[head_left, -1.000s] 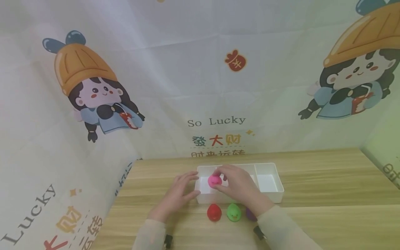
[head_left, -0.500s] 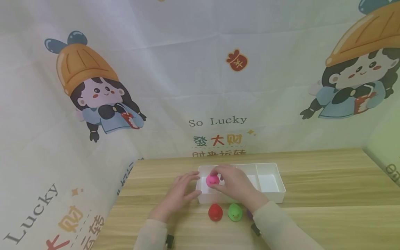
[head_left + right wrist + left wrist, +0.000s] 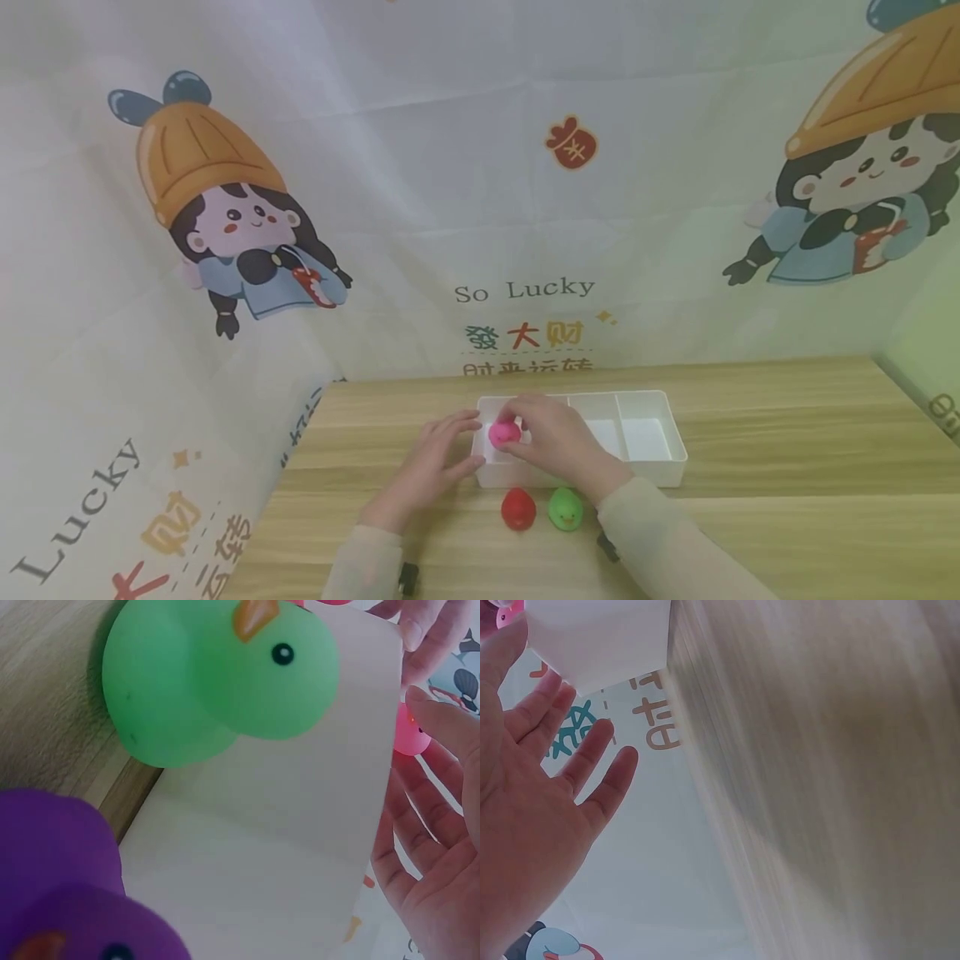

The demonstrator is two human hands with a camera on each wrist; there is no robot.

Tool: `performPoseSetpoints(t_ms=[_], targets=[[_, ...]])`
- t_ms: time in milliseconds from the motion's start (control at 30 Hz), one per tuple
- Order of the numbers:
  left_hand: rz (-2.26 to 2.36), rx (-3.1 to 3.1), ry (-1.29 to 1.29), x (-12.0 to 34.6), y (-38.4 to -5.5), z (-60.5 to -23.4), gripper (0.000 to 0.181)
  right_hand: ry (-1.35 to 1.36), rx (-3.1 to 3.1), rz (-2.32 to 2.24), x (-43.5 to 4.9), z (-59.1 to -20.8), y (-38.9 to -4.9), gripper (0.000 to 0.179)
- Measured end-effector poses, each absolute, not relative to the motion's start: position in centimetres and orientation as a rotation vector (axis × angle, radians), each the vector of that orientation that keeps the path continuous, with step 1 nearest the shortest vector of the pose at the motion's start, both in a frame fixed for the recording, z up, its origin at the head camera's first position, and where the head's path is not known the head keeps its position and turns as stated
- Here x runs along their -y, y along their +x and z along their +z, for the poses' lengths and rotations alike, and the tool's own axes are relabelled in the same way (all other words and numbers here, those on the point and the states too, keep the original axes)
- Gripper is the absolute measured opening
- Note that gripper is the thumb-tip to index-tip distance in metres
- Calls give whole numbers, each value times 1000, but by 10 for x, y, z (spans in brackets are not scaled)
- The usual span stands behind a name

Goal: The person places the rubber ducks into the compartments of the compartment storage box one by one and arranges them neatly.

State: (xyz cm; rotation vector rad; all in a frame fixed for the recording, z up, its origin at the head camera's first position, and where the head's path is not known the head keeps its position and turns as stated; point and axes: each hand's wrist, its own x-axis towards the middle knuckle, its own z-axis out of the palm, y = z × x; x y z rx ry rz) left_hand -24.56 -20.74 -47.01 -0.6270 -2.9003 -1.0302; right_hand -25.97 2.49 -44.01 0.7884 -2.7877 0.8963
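Note:
My right hand [image 3: 558, 437] pinches a pink rubber duck [image 3: 504, 434] between thumb and fingers, over the leftmost compartment of a white divided box [image 3: 517, 476]. The left hand [image 3: 433, 458] is spread at the box's left end, fingertips right at its rim; the left wrist view has its fingers [image 3: 592, 754] extended beside the white wall. In front of the box sit a red duck [image 3: 518, 509] and a green duck [image 3: 566, 509]. A purple duck [image 3: 67, 862] shows close up in the right wrist view; in the head view my right forearm hides it.
Everything rests on a wood-grain table [image 3: 787, 450]. Behind and to the left hangs a white printed cloth [image 3: 420, 208] with cartoon figures. The box's right compartment [image 3: 647, 439] has only its white floor showing.
The right hand has moved slightly left with the pink duck, deeper over the leftmost compartment. Its forearm has come to cover the purple duck. The left hand stays at the box's end.

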Motion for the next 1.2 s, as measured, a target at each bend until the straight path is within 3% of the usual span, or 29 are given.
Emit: performPoseSetpoints(t_ms=[1200], targets=[[-1042, 2908, -627, 207, -247, -470, 53, 855, 2830, 655, -12, -454, -278, 23]])
